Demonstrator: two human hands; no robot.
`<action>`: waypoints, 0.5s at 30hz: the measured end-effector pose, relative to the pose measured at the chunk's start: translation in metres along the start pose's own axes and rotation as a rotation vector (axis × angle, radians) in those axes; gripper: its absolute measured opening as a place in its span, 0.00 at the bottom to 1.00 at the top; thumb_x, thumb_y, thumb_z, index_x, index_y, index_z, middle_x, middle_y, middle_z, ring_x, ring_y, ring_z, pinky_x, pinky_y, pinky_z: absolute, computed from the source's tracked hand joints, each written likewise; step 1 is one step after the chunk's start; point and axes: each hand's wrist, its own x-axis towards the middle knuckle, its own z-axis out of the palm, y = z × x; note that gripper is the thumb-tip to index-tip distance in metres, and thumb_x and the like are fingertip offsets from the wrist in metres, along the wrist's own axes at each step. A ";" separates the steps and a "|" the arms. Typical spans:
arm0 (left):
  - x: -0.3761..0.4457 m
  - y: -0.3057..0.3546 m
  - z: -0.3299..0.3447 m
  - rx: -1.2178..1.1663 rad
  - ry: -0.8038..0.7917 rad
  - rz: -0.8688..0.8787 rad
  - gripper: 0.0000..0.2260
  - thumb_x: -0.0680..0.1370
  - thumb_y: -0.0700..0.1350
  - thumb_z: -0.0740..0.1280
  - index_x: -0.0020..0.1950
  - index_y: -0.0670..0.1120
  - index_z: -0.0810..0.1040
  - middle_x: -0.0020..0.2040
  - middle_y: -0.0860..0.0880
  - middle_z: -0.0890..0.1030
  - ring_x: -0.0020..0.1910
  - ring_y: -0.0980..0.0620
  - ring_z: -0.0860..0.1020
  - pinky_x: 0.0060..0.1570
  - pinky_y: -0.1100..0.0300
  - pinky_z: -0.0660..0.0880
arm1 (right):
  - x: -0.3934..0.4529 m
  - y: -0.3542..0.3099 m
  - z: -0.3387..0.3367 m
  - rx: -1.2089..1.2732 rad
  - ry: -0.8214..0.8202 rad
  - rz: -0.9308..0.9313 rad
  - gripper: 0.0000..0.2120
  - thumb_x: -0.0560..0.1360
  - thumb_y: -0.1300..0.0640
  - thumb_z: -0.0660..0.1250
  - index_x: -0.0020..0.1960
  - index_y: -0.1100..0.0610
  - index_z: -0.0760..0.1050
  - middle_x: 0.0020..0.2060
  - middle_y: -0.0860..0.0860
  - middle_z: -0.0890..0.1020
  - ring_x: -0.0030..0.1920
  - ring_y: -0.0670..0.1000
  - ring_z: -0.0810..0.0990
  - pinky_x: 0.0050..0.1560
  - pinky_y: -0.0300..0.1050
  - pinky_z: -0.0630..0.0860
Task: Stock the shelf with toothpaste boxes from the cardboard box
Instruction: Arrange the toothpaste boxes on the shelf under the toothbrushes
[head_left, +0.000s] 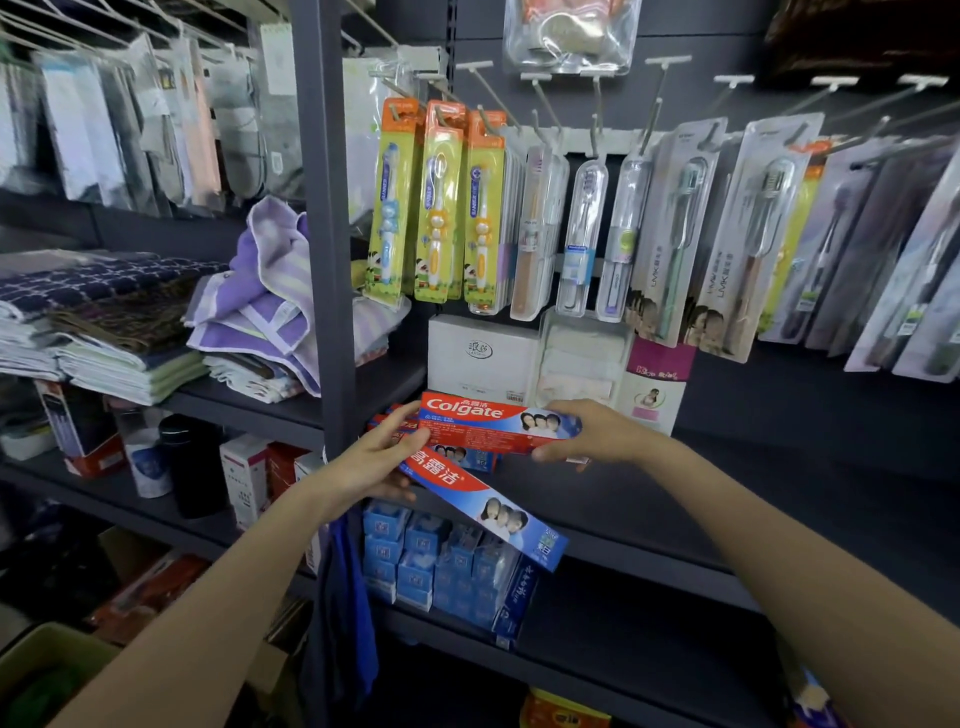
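My right hand (587, 434) grips the right end of a red and blue Colgate toothpaste box (488, 423), held level just above the dark shelf (753, 499). My left hand (374, 465) holds a second toothpaste box (488, 512) that slants down to the right over the shelf's front edge; its fingertips also touch the left end of the upper box. More toothpaste boxes (467, 457) lie on the shelf behind and beneath these two. A cardboard box corner (47, 654) shows at the bottom left.
White boxes (483, 358) and a pink-labelled pack (654, 384) stand at the back of the shelf. Toothbrush packs (571, 228) hang on pegs above. Blue boxes (441, 566) fill the shelf below. A grey upright post (322, 234) separates folded towels (249, 312) on the left.
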 end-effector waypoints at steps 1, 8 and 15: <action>0.000 -0.001 -0.002 -0.004 -0.007 -0.008 0.23 0.78 0.53 0.61 0.71 0.61 0.59 0.49 0.47 0.78 0.43 0.51 0.80 0.42 0.59 0.81 | -0.001 -0.001 -0.001 0.114 -0.067 0.051 0.21 0.74 0.52 0.69 0.65 0.53 0.70 0.55 0.49 0.76 0.54 0.54 0.76 0.48 0.45 0.79; -0.003 -0.009 -0.013 -0.045 0.049 -0.060 0.22 0.78 0.52 0.61 0.71 0.61 0.60 0.48 0.48 0.77 0.45 0.52 0.80 0.40 0.63 0.81 | 0.010 0.010 -0.008 0.537 -0.248 0.083 0.16 0.76 0.67 0.64 0.62 0.56 0.74 0.54 0.53 0.80 0.51 0.50 0.78 0.54 0.43 0.77; 0.007 -0.030 -0.014 -0.126 0.202 -0.129 0.17 0.77 0.52 0.63 0.64 0.49 0.71 0.39 0.47 0.74 0.33 0.54 0.74 0.37 0.60 0.80 | 0.058 0.015 0.028 0.466 0.340 -0.041 0.14 0.73 0.71 0.66 0.56 0.60 0.74 0.51 0.55 0.74 0.46 0.50 0.73 0.37 0.31 0.71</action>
